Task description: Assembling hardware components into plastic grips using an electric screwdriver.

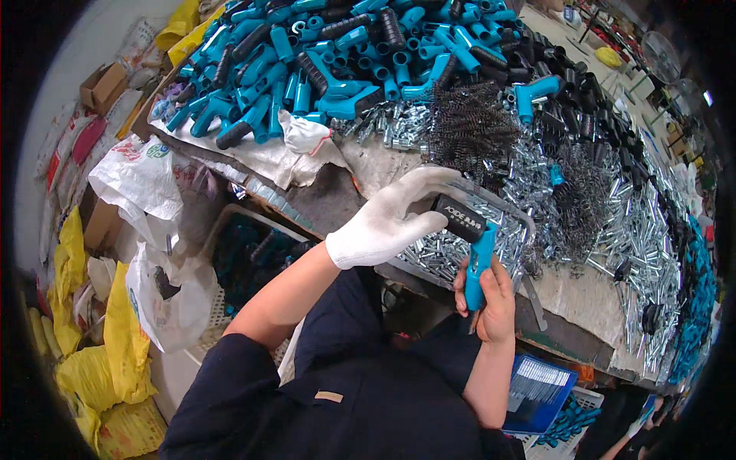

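My right hand, bare, is wrapped round a teal plastic handle held upright over the table's near edge. At its upper end sits a black cylindrical sleeve with white print, and the two meet at an angle. My left hand, in a white knit glove, has its thumb and fingers closed about the sleeve's left end; the fingertips are partly hidden. Beneath both hands lies a metal tray of short silvery metal tubes. Dark coil springs are heaped just beyond.
Teal and black pistol-shaped housings are piled at the back. More springs, silvery tubes and black sleeves spread rightward. A white glove rests on the table. Plastic bags and a crate stand left; a blue bin is below right.
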{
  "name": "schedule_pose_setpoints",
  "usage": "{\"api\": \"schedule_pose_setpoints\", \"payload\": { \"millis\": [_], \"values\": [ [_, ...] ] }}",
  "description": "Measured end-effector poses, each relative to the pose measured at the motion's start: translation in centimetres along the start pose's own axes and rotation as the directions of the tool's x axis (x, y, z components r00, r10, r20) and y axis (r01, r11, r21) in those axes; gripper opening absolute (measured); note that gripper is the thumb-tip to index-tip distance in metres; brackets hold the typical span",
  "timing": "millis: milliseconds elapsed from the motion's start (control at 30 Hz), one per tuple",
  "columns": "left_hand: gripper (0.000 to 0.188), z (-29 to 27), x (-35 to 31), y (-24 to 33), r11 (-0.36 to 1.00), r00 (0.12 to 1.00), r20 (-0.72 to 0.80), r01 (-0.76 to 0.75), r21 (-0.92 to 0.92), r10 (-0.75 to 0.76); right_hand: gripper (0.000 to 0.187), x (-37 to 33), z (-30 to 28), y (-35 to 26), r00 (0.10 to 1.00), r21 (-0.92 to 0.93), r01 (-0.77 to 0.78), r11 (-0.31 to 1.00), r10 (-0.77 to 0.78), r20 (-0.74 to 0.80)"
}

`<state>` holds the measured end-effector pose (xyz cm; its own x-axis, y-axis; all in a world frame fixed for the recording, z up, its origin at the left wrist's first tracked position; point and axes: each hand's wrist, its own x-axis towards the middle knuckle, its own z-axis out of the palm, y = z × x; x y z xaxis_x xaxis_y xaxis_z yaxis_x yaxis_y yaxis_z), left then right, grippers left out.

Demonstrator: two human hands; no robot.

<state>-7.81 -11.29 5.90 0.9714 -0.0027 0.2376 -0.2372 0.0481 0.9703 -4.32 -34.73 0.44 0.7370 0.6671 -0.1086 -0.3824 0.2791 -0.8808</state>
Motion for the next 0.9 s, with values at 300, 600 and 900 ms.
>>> {"api": "schedule_pose_setpoints", "payload": {
  "millis": [300, 600, 900],
  "values": [
    [0.047, 1.7, -0.1, 0.8, 0.978, 0.999, 0.039, -0.029, 0.206, 0.021, 0.032, -1.0, 1.6, -0.2, 0.992, -0.129, -0.120, 0.984, 0.124, 0.018],
    [0.037, -1.0, -0.7, 2.0, 0.942, 0.990, 0.136, -0.023, 0.336, -0.024, 0.031, -1.8, 0.8, -2.0, 0.995, -0.203, -0.101, 0.974, 0.095, -0.039],
    [0.035, -1.4, 0.9, 5.0, 0.786, 0.902, 0.410, -0.151, 0.600, -0.140, 0.037, -1.7, 1.0, -2.1, 0.946, -0.288, -0.233, 0.929, 0.285, 0.152]
  ]
}}
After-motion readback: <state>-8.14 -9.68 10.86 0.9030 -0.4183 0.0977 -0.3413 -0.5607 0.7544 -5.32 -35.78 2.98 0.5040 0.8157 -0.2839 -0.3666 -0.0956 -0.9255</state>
